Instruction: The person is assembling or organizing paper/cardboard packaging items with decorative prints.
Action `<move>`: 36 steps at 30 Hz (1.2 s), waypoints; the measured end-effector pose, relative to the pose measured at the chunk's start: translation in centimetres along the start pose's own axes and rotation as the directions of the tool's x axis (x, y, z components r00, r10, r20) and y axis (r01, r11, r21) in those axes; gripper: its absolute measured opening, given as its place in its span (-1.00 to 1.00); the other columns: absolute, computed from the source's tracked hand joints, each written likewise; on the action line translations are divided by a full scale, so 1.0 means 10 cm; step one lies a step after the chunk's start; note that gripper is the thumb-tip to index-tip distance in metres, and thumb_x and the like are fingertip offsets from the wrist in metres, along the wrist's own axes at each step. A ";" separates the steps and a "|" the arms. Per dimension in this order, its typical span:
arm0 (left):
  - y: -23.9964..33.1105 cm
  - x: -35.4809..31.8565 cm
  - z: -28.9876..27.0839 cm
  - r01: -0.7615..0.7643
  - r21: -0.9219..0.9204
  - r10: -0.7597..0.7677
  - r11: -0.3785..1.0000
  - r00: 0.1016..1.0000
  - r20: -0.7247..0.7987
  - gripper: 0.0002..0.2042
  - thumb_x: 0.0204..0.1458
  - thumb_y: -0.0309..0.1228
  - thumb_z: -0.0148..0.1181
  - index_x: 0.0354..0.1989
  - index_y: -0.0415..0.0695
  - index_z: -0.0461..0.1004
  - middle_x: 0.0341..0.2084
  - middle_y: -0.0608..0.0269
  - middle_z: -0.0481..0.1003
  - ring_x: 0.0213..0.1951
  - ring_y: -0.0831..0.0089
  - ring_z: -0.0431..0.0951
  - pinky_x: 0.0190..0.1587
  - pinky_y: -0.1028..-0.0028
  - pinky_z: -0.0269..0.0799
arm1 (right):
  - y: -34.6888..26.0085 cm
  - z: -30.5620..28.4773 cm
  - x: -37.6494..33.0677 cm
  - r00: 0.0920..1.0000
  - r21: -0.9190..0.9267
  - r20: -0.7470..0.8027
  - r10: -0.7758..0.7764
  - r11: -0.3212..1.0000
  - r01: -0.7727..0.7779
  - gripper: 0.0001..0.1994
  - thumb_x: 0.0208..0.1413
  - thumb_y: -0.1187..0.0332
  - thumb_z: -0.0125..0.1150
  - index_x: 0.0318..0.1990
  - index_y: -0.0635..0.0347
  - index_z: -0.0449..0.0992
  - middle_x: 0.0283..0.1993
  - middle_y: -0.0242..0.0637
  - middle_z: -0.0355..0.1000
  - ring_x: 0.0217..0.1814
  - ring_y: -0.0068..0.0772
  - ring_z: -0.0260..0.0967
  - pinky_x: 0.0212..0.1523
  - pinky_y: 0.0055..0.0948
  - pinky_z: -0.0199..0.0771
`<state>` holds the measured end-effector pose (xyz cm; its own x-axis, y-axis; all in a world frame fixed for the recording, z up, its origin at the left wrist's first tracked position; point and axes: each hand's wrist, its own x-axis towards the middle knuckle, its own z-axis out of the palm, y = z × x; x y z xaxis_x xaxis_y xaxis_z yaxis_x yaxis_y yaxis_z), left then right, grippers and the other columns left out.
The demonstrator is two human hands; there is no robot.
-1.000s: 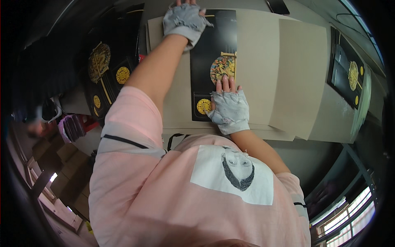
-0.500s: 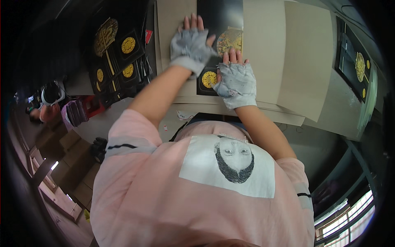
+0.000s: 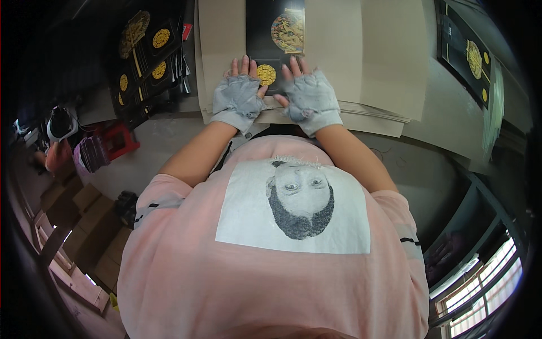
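Note:
A long black printed sheet (image 3: 261, 34) with gold emblems lies on beige cardboard (image 3: 333, 39) in front of me. Its upper emblem is round and multicoloured, and a smaller gold round one sits near its close end. My left hand (image 3: 238, 93), in a grey fingerless glove, rests flat at the left edge of the sheet's near end, fingers stretched forward. Opposite it, my right hand (image 3: 307, 93), gloved alike, lies with fingers spread at the right edge. Both palms are over the cardboard's near edge. Neither hand grips anything.
More black sheets with gold emblems (image 3: 161, 38) are piled on the left. Another stack with gold emblems (image 3: 474, 59) stands at the right. A red plastic stool (image 3: 119, 141), purple bundle (image 3: 90, 153) and cardboard boxes (image 3: 93, 220) are on the floor at left. Another person (image 3: 58, 157) is at far left.
Both hands have drawn back toward me, off the sheet's upper part, to either side of its near end. The view has shifted, so the table appears higher and more to the left.

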<state>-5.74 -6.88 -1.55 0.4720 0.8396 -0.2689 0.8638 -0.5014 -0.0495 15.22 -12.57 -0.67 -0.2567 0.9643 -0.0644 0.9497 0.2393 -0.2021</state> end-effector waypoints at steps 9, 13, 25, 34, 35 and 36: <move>-0.05 0.00 -0.09 -0.154 0.057 0.159 0.986 0.983 -0.092 -0.36 0.30 -0.04 -0.02 0.52 0.03 0.14 0.55 0.00 0.02 0.55 -0.06 -0.04 0.50 -0.02 -0.01 | 0.40 -0.04 -1.52 0.979 0.114 -0.031 0.201 0.974 -0.197 -0.38 0.25 -0.03 0.13 0.32 0.24 0.40 0.49 0.01 0.21 0.58 0.01 0.08 0.52 0.02 0.03; 0.01 0.13 -0.35 -0.267 0.022 0.267 0.963 0.964 0.021 -0.40 0.29 -0.12 -0.02 0.51 0.12 0.17 0.55 0.13 0.05 0.56 0.03 -0.02 0.50 0.00 0.00 | 1.21 0.79 -2.43 0.445 0.795 -0.232 0.865 0.432 -0.425 -0.56 0.39 0.01 0.00 0.07 0.25 0.47 0.37 -0.08 0.36 0.21 -0.07 0.36 0.26 -0.01 0.34; 0.19 0.06 -0.25 -0.304 -0.113 0.303 0.946 0.953 -0.029 -0.39 0.26 0.09 0.03 0.46 0.19 0.29 0.52 0.34 0.14 0.55 0.20 0.02 0.53 0.05 -0.07 | 1.23 -1.09 -0.97 0.651 0.952 0.085 0.755 -0.253 0.169 -0.31 0.44 -0.12 -0.23 0.50 0.20 0.16 0.52 -0.17 0.17 0.56 -0.24 0.08 0.53 -0.32 0.02; 0.22 0.04 -0.22 -0.292 -0.100 0.285 0.951 0.955 -0.080 -0.38 0.25 0.12 0.05 0.45 0.19 0.31 0.51 0.35 0.16 0.54 0.22 0.04 0.52 0.03 -0.04 | 0.62 -0.65 -0.48 0.881 0.524 -0.292 0.373 0.832 -0.179 -0.15 0.09 -0.09 0.38 0.48 0.09 0.25 0.54 0.32 0.01 0.58 0.30 -0.01 0.49 0.00 0.11; 0.22 0.05 -0.22 -0.294 -0.098 0.288 0.951 0.955 -0.076 -0.38 0.25 0.12 0.05 0.45 0.19 0.30 0.51 0.35 0.16 0.54 0.22 0.04 0.52 0.03 -0.03 | 0.60 -0.51 -0.40 0.890 0.437 -0.325 0.319 0.885 -0.157 -0.08 0.01 -0.17 0.43 0.47 0.10 0.26 0.53 0.37 0.00 0.56 0.38 0.00 0.49 0.01 0.12; 0.22 0.05 -0.23 -0.298 -0.098 0.292 0.950 0.954 -0.071 -0.38 0.25 0.11 0.06 0.45 0.19 0.30 0.51 0.35 0.16 0.54 0.23 0.04 0.52 0.03 -0.03 | 0.52 -0.45 -0.32 0.893 0.400 -0.336 0.300 0.904 -0.153 0.01 -0.12 -0.28 0.46 0.46 0.04 0.29 0.54 0.35 -0.01 0.55 0.43 -0.01 0.48 0.11 0.08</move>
<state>-3.19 -7.10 0.47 0.7146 0.6695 -0.2029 0.6971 -0.7055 0.1274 21.82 -13.91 2.88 0.1159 0.9708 0.2100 0.8260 0.0232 -0.5632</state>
